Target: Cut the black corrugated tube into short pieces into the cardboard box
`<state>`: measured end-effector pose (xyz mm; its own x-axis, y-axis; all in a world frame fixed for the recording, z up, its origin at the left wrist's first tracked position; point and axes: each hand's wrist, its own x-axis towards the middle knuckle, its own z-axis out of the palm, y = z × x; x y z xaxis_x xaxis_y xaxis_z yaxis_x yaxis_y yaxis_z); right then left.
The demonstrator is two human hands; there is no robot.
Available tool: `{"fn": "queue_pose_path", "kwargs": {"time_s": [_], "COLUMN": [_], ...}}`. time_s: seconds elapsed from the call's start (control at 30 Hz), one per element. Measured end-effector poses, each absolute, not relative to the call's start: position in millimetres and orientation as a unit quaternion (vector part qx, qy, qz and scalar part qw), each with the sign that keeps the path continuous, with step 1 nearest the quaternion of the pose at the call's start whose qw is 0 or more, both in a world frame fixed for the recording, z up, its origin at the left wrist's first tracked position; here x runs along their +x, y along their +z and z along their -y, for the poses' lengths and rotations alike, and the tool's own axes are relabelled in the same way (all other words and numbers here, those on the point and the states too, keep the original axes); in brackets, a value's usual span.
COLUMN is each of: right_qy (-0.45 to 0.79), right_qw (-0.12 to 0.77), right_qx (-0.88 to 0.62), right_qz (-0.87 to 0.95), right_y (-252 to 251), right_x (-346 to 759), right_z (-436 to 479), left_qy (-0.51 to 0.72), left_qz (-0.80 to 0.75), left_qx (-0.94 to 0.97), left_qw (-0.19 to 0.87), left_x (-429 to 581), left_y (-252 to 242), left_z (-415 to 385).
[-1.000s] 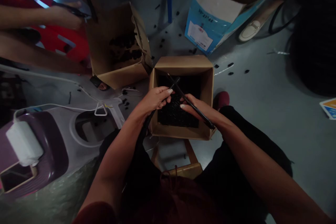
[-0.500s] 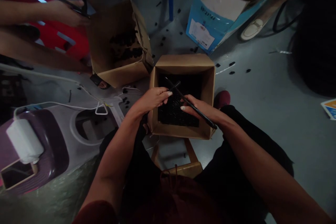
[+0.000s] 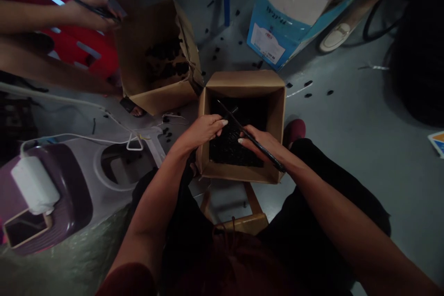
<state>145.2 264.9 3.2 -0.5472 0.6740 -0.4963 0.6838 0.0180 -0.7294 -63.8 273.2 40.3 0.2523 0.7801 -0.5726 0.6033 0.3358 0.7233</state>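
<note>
1. Since the earlier view, the thin black rod in the person's right hand has swung a little, its upper tip now pointing further left. The short ribbed tip of the black strip sits slightly lower, and the whole scene has drifted slightly in the view.
2. The two hands are apart, with a narrow gap between them, and neither touches the other. The left hand is closed around the black strip, and the right hand grips the rod across the fingers.
3. Both the rod and the strip are held above the open cardboard box, over a dark heap of black pieces inside it. Neither visibly rests on the heap.
4. A second, torn cardboard box holding black pieces stands just to the left.
5. Loose black bits lie on the floor near a blue-and-white carton.
6. At upper left, a co-worker's hand holds a dark-handled tool; what kind of tool it is cannot be told.
</note>
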Motion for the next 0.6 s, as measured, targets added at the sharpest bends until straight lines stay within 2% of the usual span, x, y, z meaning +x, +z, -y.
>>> {"fn": "queue_pose_path", "kwargs": {"time_s": [0.6], "right_qy": [-0.497], "right_qw": [0.001], "right_qx": [0.469], "right_qz": [-0.73], "right_y": [3.2], "right_x": [148.3], "right_z": [-261.6], "left_qy": [0.06], "left_qz": [-0.613], "left_qx": [0.529], "left_qw": [0.584], "left_x": [-64.6], "left_y": [39.4], "left_z": [-274.2]}}
